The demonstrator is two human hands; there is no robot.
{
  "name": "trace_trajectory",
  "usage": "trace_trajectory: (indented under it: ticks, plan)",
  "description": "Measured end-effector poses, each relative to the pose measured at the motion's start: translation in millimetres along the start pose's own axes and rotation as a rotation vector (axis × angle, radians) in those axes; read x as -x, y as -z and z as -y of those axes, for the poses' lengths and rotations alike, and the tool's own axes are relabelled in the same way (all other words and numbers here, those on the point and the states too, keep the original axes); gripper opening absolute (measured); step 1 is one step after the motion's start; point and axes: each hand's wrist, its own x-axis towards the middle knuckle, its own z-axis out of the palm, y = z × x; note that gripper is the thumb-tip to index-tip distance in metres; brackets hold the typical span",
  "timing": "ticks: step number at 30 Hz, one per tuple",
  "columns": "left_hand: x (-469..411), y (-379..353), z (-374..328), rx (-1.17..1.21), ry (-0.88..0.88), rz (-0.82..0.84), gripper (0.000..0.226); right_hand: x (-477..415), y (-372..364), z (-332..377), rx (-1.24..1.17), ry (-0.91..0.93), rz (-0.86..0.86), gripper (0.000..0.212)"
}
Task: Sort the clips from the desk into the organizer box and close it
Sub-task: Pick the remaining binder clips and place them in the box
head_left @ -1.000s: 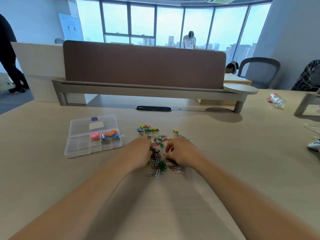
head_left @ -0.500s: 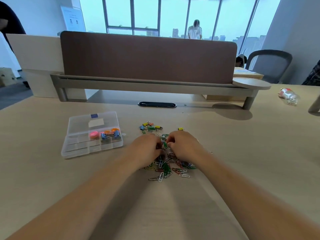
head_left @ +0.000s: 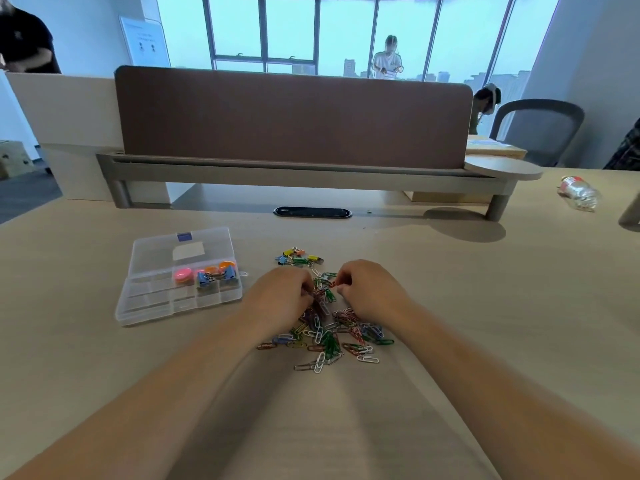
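Paper clips (head_left: pixel 329 337) in many colors lie in a big heap in the middle of the frame, on the desk (head_left: pixel 485 306). Both your hands are in the top of that heap. Your left hand (head_left: pixel 284 292) has its fingers curled round a few paper clips. Your right hand (head_left: pixel 370 289) has its thumb and fingers bent and close together at the top of the heap. I cannot tell if a clip is between them. Just above your hands, a small bunch of binder clips (head_left: pixel 299 258) sits on the desk too, and nothing touches it.

The box (head_left: pixel 152 306) is at the left of the frame, near the heap but apart from it. Its lid (head_left: pixel 156 251) is open and folded back. Two spots in the box hold things: a pink round thing (head_left: pixel 183 275) and some sorted clips (head_left: pixel 216 276), blue and orange.

So I think you are near the start. Most clips are not yet in the box. You need to move the heap over, then the small bunch, and then shut the lid.
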Motion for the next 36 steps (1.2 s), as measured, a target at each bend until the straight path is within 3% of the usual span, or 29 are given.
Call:
trace_trajectory:
  ticks: [15,23,30,36]
  plan:
    - [-9,13,24,-0.016,0.101,0.03,0.017,-34,-19,27,0.084,0.104,-0.005,0.035]
    - [-6,15,28,0.022,0.04,0.083,0.018,-37,-22,28,0.103,0.126,0.024,0.019]
    - [-10,12,31,0.031,0.064,0.065,0.019,-38,-20,38,0.062,0.154,0.021,0.027]
    - [-9,14,33,0.084,0.087,0.038,0.017,-42,-23,43,0.1,0.153,0.045,0.012]
